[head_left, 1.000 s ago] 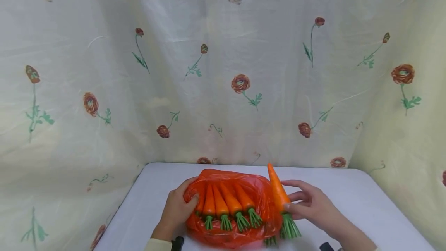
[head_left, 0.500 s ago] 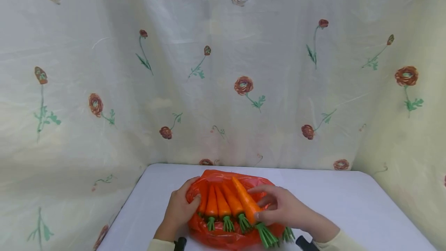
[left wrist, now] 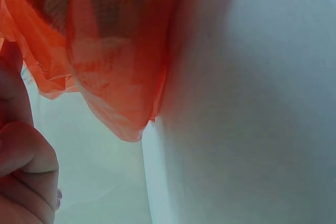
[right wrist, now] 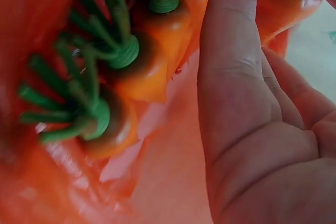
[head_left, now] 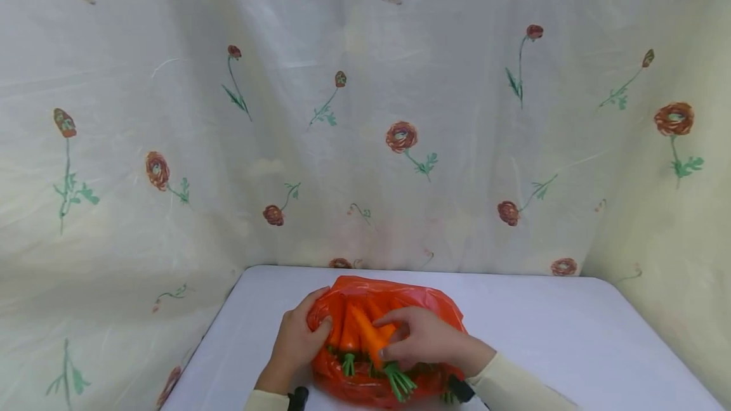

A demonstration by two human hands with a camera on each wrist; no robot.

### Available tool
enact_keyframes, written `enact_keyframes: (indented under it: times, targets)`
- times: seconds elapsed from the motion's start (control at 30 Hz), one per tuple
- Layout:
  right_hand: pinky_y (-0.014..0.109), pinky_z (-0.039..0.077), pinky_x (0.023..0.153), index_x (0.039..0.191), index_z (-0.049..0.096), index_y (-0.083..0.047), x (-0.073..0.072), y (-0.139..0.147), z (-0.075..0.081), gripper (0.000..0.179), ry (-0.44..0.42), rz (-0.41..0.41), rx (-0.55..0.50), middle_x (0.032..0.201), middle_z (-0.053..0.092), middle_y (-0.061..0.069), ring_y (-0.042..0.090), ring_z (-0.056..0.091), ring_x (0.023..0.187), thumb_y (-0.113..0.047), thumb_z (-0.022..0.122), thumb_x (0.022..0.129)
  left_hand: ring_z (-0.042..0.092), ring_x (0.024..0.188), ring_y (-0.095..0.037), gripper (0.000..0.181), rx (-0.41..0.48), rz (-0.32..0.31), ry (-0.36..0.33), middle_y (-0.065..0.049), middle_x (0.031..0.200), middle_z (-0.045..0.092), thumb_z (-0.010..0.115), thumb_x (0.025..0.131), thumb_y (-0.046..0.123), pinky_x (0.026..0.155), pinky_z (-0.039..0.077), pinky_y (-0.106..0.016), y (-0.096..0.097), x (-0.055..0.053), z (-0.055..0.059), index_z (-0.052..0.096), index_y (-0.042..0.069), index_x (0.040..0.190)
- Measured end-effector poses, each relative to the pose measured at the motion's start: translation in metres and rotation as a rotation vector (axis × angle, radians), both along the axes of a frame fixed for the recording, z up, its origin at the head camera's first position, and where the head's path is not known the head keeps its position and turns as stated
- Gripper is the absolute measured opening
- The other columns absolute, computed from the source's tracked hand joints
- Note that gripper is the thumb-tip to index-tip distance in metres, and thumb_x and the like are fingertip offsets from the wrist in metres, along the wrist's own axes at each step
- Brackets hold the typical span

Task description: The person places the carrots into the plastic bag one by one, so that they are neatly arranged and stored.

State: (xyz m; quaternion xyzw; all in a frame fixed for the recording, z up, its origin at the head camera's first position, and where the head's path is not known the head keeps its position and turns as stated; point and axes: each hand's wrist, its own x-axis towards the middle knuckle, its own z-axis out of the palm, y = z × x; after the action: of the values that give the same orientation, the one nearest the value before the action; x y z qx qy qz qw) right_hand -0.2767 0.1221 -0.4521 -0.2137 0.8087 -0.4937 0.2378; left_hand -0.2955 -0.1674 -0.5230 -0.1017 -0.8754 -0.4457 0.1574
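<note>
While aslant, tip away and leftward, carrot point(head_left: 368, 333) in pinch of right hand point(head_left: 428, 340); left hand point(head_left: 296, 340) round bag point(head_left: 436, 300) edge.

Head view: right hand point(head_left: 422, 338) hides part of the held carrot point(head_left: 368, 332) and of the carrots point(right wrist: 149, 69) under it. Left wrist view: left hand point(left wrist: 26, 156) cut by left edge, red bag point(left wrist: 115, 77) by top, dark shapes through its film too blurred to identify.
</note>
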Motion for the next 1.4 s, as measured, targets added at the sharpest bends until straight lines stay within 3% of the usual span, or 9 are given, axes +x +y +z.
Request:
enact_keyframes:
  times: [0.2,0.47,0.77,0.9,1.07,1.4]
  targets:
    - [0.043,0.066,0.071,0.136,0.069,-0.009,-0.012,-0.022,-0.003,0.052,0.008,-0.045,-0.003,0.106,0.072,0.010,0.029,0.075,0.077,-0.027,0.085,0.089,0.069,0.103,-0.020,0.056,0.002,0.004,-0.017,-0.003,0.123,0.074,0.074,0.095,0.021,0.097,0.059,-0.052,0.002,0.001,0.002,0.059,0.025,0.149]
    - [0.045,0.066,0.071,0.137,0.066,-0.004,-0.027,-0.037,-0.023,0.057,-0.010,-0.129,-0.059,0.110,0.071,0.011,0.029,0.076,0.080,-0.028,0.085,0.089,0.069,0.105,-0.021,0.056,0.004,0.008,-0.042,-0.003,0.125,0.074,0.074,0.095,0.022,0.097,0.058,-0.053,0.003,0.001,0.005,0.059,0.026,0.149]
    - [0.041,0.066,0.071,0.131,0.067,-0.004,-0.028,-0.054,-0.041,0.059,-0.036,-0.195,-0.133,0.105,0.074,0.009,0.026,0.077,0.081,-0.037,0.088,0.087,0.069,0.112,-0.024,0.058,0.009,0.009,-0.077,-0.003,0.130,0.071,0.074,0.096,0.023,0.096,0.059,-0.053,0.002,0.000,0.005,0.057,0.025,0.151]
    - [0.041,0.066,0.071,0.131,0.066,-0.002,-0.027,-0.059,-0.045,0.061,-0.028,-0.242,-0.142,0.101,0.074,0.008,0.025,0.077,0.080,-0.038,0.088,0.087,0.069,0.112,-0.025,0.057,0.017,0.009,-0.062,-0.005,0.130,0.072,0.074,0.095,0.022,0.096,0.059,-0.053,0.002,0.002,0.004,0.058,0.024,0.150]
    - [0.041,0.066,0.072,0.133,0.061,0.001,-0.024,-0.062,-0.049,0.068,-0.046,-0.293,-0.167,0.096,0.075,0.009,0.026,0.078,0.080,-0.040,0.088,0.086,0.070,0.110,-0.025,0.056,0.009,0.014,-0.040,-0.006,0.128,0.072,0.074,0.095,0.021,0.095,0.059,-0.054,0.002,0.002,0.003,0.059,0.023,0.149]
    - [0.040,0.065,0.069,0.123,0.062,-0.001,-0.023,-0.066,-0.051,0.062,-0.016,-0.337,-0.138,0.089,0.075,0.009,0.025,0.078,0.077,-0.042,0.087,0.085,0.070,0.113,-0.025,0.057,0.005,0.015,-0.053,-0.005,0.130,0.072,0.075,0.096,0.023,0.095,0.059,-0.053,0.001,0.002,0.003,0.058,0.024,0.150]
